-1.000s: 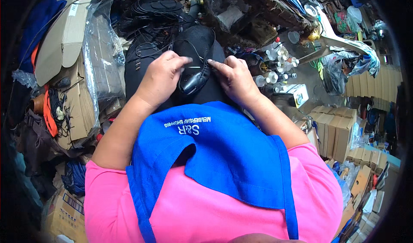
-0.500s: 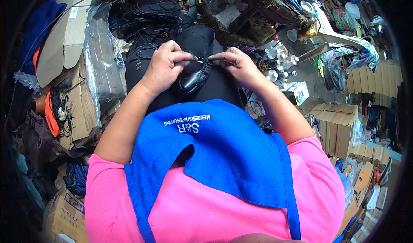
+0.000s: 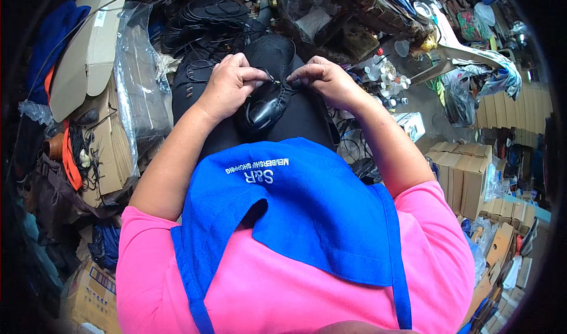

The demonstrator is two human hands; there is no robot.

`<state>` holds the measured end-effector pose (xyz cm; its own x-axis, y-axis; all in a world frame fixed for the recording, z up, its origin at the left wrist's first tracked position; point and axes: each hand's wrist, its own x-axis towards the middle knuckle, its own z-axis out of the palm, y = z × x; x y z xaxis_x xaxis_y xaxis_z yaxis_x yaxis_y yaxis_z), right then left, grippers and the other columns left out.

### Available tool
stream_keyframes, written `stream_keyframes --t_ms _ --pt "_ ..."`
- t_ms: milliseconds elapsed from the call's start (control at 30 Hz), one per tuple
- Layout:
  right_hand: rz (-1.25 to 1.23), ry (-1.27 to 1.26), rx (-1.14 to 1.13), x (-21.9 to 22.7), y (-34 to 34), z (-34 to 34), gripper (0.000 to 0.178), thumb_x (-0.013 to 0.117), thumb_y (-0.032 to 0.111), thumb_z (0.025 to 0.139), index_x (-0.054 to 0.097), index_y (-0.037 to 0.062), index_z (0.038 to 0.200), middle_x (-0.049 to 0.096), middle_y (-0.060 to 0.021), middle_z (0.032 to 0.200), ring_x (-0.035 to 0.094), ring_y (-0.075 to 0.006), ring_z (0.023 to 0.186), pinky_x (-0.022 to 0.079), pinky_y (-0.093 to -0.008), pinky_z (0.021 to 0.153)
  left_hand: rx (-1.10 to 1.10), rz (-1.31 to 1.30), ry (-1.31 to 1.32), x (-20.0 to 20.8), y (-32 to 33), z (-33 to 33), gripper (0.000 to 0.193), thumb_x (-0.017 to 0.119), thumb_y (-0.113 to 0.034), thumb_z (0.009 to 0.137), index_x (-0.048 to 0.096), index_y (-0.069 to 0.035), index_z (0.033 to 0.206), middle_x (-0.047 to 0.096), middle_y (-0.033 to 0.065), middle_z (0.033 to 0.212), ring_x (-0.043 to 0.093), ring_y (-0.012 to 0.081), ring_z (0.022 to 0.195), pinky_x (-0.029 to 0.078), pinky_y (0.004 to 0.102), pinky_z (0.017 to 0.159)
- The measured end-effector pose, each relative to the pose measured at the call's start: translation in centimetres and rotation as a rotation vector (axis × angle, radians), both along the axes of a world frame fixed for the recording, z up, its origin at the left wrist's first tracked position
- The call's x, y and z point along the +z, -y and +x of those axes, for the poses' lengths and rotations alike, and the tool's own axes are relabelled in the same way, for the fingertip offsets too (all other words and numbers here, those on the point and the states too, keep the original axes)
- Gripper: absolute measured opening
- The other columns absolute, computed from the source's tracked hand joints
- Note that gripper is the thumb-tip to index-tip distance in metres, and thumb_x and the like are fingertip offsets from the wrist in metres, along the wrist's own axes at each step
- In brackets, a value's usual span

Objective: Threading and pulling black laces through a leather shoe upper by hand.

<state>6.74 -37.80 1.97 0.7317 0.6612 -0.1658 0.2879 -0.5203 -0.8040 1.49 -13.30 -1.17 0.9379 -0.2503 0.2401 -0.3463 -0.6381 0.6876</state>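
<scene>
A black shoe (image 3: 261, 111) rests on my dark-clothed lap, its glossy end toward me and a duller black part (image 3: 270, 50) farther away. From the left, my left hand (image 3: 231, 85) is closed in a pinch over the shoe's middle. A thin dark strand, seemingly a lace, and a small shiny bit show at its fingertips. Opposite it, my right hand (image 3: 323, 81) is also pinched, its fingertips at the shoe's right side. What the right fingertips hold is too small to make out. Black shoes with loose laces (image 3: 204, 30) are heaped beyond my left hand.
Flattened cardboard (image 3: 97, 38) and clear plastic wrap (image 3: 142, 92) crowd the left side. Several small bottles (image 3: 387, 77) stand at the right, near a white box (image 3: 411, 125). Stacked cardboard boxes (image 3: 463, 171) are farther right. A blue apron (image 3: 301, 216) covers my front.
Both hands stay at the shoe. My right fingers have curled inward from a more stretched pose, and my left hand has shifted slightly. The shoe's glossy end has turned a little.
</scene>
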Motion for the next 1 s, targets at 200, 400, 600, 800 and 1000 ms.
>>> stream_keyframes --t_ms 200,400,600,800,1000 --pt "0.01 -0.029 0.002 0.1 0.0 0.1 0.04 0.05 -0.008 0.074 0.071 0.0123 0.102 0.052 -0.0025 0.087 0.053 -0.0142 0.087 0.042 -0.0256 0.081 -0.049 0.004 -0.014 0.2 -0.2 0.3 0.023 0.071 -0.005 0.069 0.073 -0.019 0.088 0.049 0.0037 0.075 0.051 0.0232 0.08 0.044 0.0357 0.073" --pt "-0.012 -0.05 0.002 0.3 0.0 0.1 0.033 0.056 -0.003 0.08 0.071 0.0126 0.104 0.054 -0.0025 0.088 0.054 -0.0143 0.088 0.043 -0.0262 0.082 -0.063 0.068 0.042 0.8 0.3 0.3 0.021 0.07 -0.005 0.07 0.073 -0.017 0.087 0.051 0.0039 0.075 0.052 0.0234 0.079 0.044 0.0358 0.073" --pt "0.034 -0.123 0.047 -0.6 0.3 0.6 0.029 0.061 0.003 0.083 0.07 0.0125 0.108 0.057 -0.0028 0.086 0.054 -0.014 0.087 0.043 -0.0271 0.083 -0.132 -0.049 -0.009 0.0 0.2 1.5 0.018 0.071 -0.004 0.07 0.072 -0.013 0.086 0.049 0.0046 0.071 0.051 0.0214 0.073 0.044 0.0332 0.067" --pt "0.081 -0.153 0.035 -1.1 0.1 0.4 0.029 0.063 0.004 0.082 0.07 0.0121 0.11 0.059 -0.0025 0.087 0.055 -0.0131 0.088 0.044 -0.0267 0.084 -0.241 -0.021 -0.134 0.4 0.0 3.2 0.019 0.071 -0.001 0.071 0.072 -0.01 0.087 0.049 0.0033 0.071 0.051 0.0174 0.071 0.044 0.029 0.067" --pt "0.055 -0.127 -0.051 -1.3 0.5 -1.1 0.031 0.066 0.007 0.082 0.069 0.0116 0.112 0.062 -0.0031 0.092 0.057 -0.0116 0.09 0.045 -0.0263 0.083 -0.05 -0.086 -0.174 -0.2 -0.2 0.1 0.019 0.073 -0.008 0.072 0.074 -0.014 0.09 0.058 0.0053 0.074 0.058 0.0198 0.076 0.048 0.0304 0.072"
